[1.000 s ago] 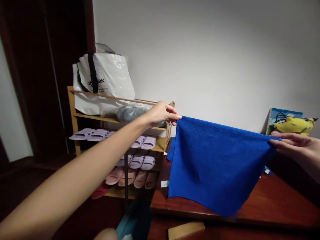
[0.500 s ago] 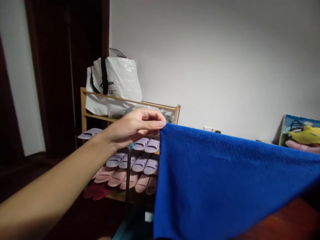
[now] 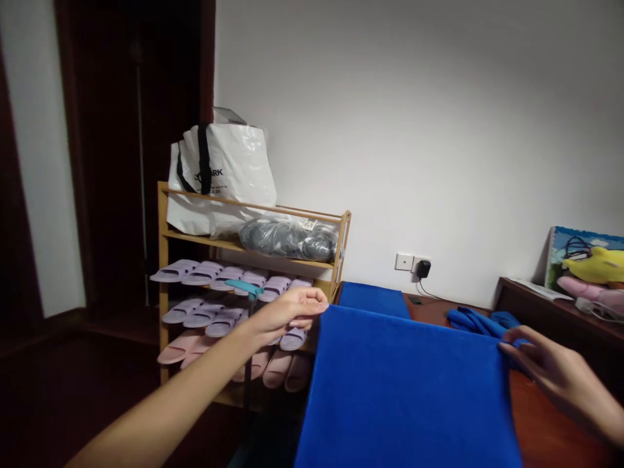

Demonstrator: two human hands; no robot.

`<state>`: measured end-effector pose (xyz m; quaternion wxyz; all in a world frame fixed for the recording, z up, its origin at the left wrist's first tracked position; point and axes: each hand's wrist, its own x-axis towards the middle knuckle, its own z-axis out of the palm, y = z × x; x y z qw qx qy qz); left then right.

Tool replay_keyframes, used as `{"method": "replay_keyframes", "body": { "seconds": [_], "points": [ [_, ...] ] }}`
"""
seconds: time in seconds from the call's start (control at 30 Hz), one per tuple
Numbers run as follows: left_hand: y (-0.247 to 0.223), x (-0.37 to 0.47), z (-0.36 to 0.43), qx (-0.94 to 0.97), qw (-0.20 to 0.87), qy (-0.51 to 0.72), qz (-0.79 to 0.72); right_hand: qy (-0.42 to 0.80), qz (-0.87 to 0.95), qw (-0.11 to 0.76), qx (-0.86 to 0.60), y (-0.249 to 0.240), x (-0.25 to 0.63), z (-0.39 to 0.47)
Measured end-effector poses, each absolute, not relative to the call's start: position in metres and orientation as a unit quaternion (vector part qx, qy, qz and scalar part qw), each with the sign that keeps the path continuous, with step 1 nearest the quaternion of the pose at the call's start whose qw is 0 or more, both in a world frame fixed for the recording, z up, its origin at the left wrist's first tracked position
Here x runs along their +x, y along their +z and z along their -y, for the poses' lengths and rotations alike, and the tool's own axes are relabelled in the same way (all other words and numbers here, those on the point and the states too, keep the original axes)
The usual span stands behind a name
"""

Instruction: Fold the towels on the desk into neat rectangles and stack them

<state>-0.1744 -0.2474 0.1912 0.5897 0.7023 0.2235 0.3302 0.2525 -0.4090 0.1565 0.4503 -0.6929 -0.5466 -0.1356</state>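
A blue towel (image 3: 414,396) hangs stretched between my two hands, its top edge nearly straight. My left hand (image 3: 295,311) pinches the top left corner between thumb and fingers. At the top right corner, my right hand (image 3: 541,361) grips the cloth the same way. The towel's lower part runs out of the bottom of the view. Behind it, a flat folded blue cloth (image 3: 373,299) lies on the reddish-brown table (image 3: 550,422). More crumpled blue cloth (image 3: 470,320) lies on the table just beyond my right hand.
A wooden shoe rack (image 3: 251,248) holds several lilac slippers (image 3: 197,312) and pink slippers (image 3: 178,346). On top sit a white bag (image 3: 234,162) and a plastic-wrapped grey bundle (image 3: 287,238). A charger (image 3: 423,268) is plugged into the wall; a yellow plush toy (image 3: 597,265) rests at right.
Both hands have lowered the towel, and it now hangs flatter and squarer. My right hand has come into view, and the folded and crumpled blue cloths behind now show.
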Motion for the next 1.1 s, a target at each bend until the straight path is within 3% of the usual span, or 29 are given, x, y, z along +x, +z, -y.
{"method": "replay_keyframes", "body": {
  "seconds": [0.1,0.2,0.43,0.77,1.1],
  "points": [
    [0.158,-0.157,0.212,0.719,0.557,0.327,-0.256,-0.066,0.623,0.341,-0.701,0.143,0.256,0.379],
    [0.133,-0.14,0.174,0.777,0.448,0.323,-0.303,-0.068,0.598,0.323,-0.73,0.117,0.26,0.341],
    [0.094,-0.123,0.12,0.838,0.307,0.307,-0.332,-0.035,0.563,0.259,-0.784,0.059,0.261,0.282],
    [0.072,-0.092,0.085,0.846,0.119,0.271,-0.443,-0.026,0.563,0.207,-0.8,0.048,0.27,0.222],
    [0.075,-0.055,0.078,0.828,-0.003,0.208,-0.52,-0.069,0.557,0.17,-0.81,0.041,0.262,0.177]
  ]
}}
